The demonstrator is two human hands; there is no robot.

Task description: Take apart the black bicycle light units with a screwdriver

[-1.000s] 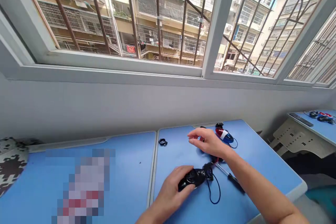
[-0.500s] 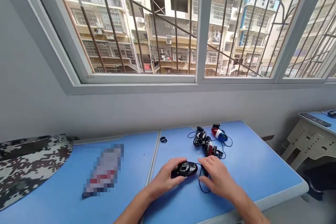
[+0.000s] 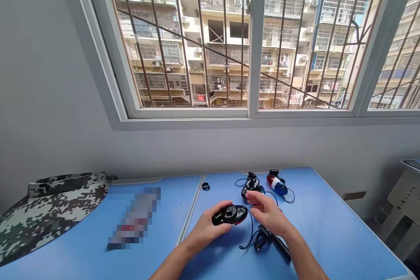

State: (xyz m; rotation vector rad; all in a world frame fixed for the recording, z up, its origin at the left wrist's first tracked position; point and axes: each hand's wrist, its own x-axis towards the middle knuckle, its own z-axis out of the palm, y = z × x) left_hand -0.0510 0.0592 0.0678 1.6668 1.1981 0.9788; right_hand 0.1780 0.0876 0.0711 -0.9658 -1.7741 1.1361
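The left hand (image 3: 205,229) is clamping its fingers (image 3: 219,224) around a black oval plastic casing (image 3: 229,214), whose long axis is lying roughly crosswise, one end pointing toward the right hand (image 3: 267,213). That hand's spread fingers (image 3: 254,199) are hovering just beside the casing, so the left is nearer. A thin black cord (image 3: 251,227) is trailing toward a black bracket (image 3: 264,238), partly hidden by the right wrist. A red-and-blue lamp (image 3: 277,184) and a black housing (image 3: 251,185) are resting on the blue tabletop (image 3: 328,227); the casing's underside is hidden.
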